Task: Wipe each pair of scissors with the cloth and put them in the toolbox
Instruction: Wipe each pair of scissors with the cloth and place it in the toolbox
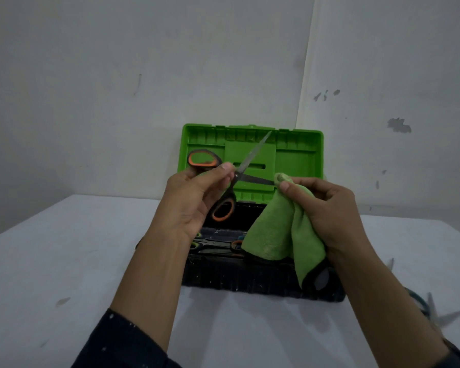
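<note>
Left hand (197, 197) closed around orange-and-black scissors (225, 181) near the pivot, held above the toolbox (250, 280); blades spread open, one pointing up and away across the green lid (298, 160), the other pointing right into the cloth. Right hand (327, 208) closed on green cloth (274, 235), thumb and forefinger pinching a fold of it over the tip of the lower blade; remainder of cloth hanging down over the toolbox's right half, dark-edged corner lowest. Toolbox open on white table (64, 248), lid upright against the wall; several scissors (215, 244) lying inside the dark base. More scissors (436, 312) on the table at right, partly hidden behind the right forearm. No legible brand, label or writing seen.
</note>
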Tool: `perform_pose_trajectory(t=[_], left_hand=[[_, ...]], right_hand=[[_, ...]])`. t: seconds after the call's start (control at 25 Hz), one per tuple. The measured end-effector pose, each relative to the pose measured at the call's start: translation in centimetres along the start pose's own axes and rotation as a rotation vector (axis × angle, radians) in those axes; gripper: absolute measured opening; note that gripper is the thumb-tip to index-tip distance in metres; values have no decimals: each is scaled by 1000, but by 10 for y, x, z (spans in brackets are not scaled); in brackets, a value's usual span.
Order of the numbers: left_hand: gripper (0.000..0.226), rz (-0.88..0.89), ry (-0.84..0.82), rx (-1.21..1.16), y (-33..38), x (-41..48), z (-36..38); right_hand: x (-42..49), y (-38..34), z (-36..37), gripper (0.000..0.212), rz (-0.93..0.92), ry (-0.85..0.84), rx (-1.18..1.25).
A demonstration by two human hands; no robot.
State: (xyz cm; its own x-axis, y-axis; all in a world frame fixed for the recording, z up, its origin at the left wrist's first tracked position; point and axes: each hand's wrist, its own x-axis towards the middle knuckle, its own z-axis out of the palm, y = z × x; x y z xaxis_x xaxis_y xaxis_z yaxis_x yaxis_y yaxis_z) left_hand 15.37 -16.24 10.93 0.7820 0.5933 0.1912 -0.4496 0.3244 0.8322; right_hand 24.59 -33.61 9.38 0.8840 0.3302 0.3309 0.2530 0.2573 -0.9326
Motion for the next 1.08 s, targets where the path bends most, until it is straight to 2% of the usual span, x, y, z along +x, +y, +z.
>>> perform_pose_trajectory(t=[0.04,0.2,0.32,0.4,0.52,0.6,0.72,0.88,1.08], left_hand=[[28,9,-3,16,0,0,0],[21,109,30,378,-2,-2,2],[29,144,16,522,-3,-2,1],[26,184,27,569,-2,-2,2],[18,176,-13,514,-1,-4,3],[18,168,-60,514,1,-7,3],[17,127,-120,574,2,-9,4],[16,108,-191,546,-4,-11,10],[16,163,-241,577,-6,-10,9]], right_hand=[[-1,0,1,17,17,5,7],[-2,-1,2,15,68,-10,31],[-2,-2,2,15,93,-30,27],[-2,-3,1,21,116,-77,29],[1,-7,-6,29,90,-126,-56],[3,-12,-15,25,-14,-61,-128],[4,-24,-28,22,-295,59,-241],[-3,-16,-9,22,-669,62,-540],[-3,15,11,12,-823,78,-653]])
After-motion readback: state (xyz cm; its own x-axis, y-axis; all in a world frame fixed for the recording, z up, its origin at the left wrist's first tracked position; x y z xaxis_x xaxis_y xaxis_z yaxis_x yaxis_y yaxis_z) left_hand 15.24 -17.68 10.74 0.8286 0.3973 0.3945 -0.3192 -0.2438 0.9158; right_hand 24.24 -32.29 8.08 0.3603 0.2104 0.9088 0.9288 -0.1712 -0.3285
